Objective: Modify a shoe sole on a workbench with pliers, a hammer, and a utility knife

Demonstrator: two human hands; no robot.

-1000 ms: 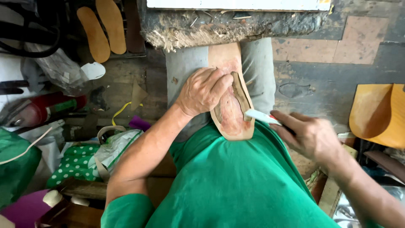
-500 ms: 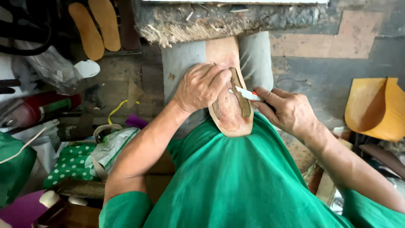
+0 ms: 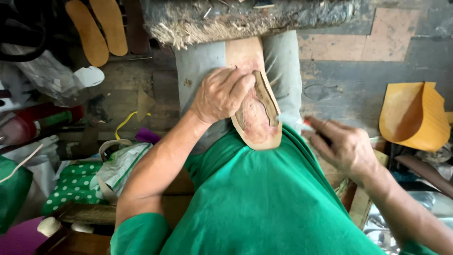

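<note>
Leather sole [image 3: 257, 123]: a tan, sole-shaped piece lying lengthwise on the person's lap, its rounded end toward the green shirt [image 3: 264, 198] and its far end running under the edge of the rough table [image 3: 245, 16]. Its middle looks scraped and reddish.
Dark strip [image 3: 266, 97]: a narrow curved band lying on the sole along its right side, just beside the left hand's fingertips.
Left hand [image 3: 221, 94]: pressed flat on the sole's left half, fingers bent and spread over the surface, pinning it to the lap. Its grip is a downward press, not closed around anything.
Right hand [image 3: 342, 144]: just off the sole's right edge, apart from it and blurred. Its grip is curled closed around a small tool.
Tool [image 3: 292, 120]: a pale blade or tip pointing toward the sole's right edge, with a bit of red at the fingers; too blurred to tell its kind.
Grey trousers [image 3: 203, 66]: under the sole on both sides.
Two tan insoles [image 3: 96, 28]: well to the sole's left, beyond the table's corner, lying side by side.
Yellow curved leather piece [image 3: 415, 115]: well to the sole's right, past the right hand.
Polka-dot green bag [image 3: 71, 186]: on the cluttered floor, to the sole's left and nearer the person.
</note>
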